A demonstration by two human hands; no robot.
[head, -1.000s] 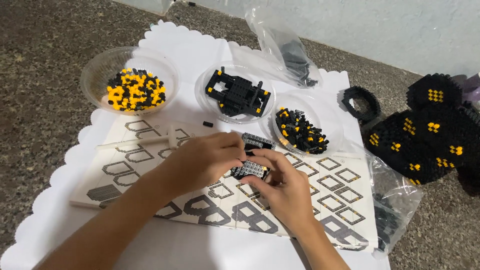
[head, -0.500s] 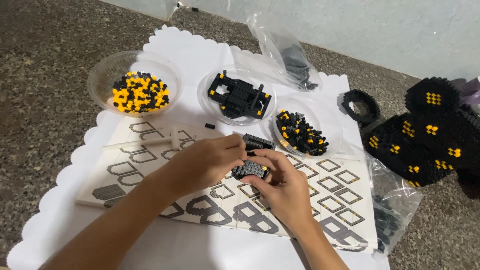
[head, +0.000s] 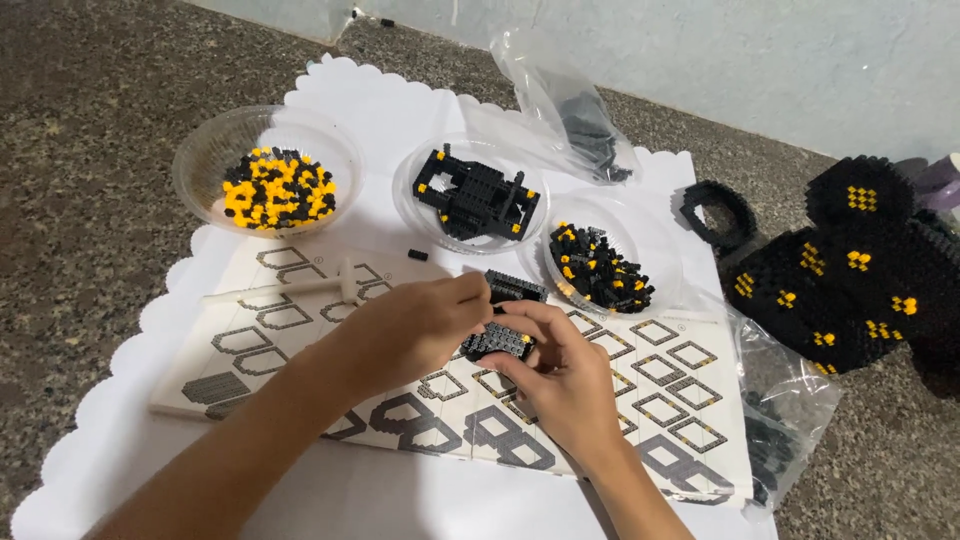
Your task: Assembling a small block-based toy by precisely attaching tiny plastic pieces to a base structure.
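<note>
The left hand [head: 420, 325] is curled nearly closed, thumb and forefinger pinched together at the top edge of a small flat assembly of black micro building bricks [head: 497, 340]; whether a loose brick sits between those fingertips cannot be told. The right hand [head: 560, 375] cups the same assembly from below and from its right side, fingers bent round it and gripping it, so the piece is held between both hands just above the printed instruction sheet [head: 300, 320]. Just beyond the fingertips lies a second small black brick block [head: 516, 286], resting on the sheet's far edge. A thin white plastic stick tool [head: 290, 290] lies across the sheet to the left of the left hand, and one stray black brick [head: 417, 255] sits near it.

Further out stand three clear plastic bowls in a row. The left bowl [head: 200, 150] holds a heap of yellow and black loose bricks. The middle bowl [head: 410, 185] carries a larger black built frame with a few yellow studs. The right bowl [head: 660, 250] holds mostly black bricks with some yellow. Sheet and bowls rest on a white scallop-edged paper mat [head: 380, 100] spread over the speckled grey stone floor [head: 90, 120]. Behind the bowls lies a clear plastic bag with dark pieces [head: 585, 125]. To the right, off the mat, lie a black brick ring [head: 715, 212] and a large rounded black brick model with yellow patches [head: 850, 270]; another clear bag [head: 780, 430] lies at the sheet's right end.
</note>
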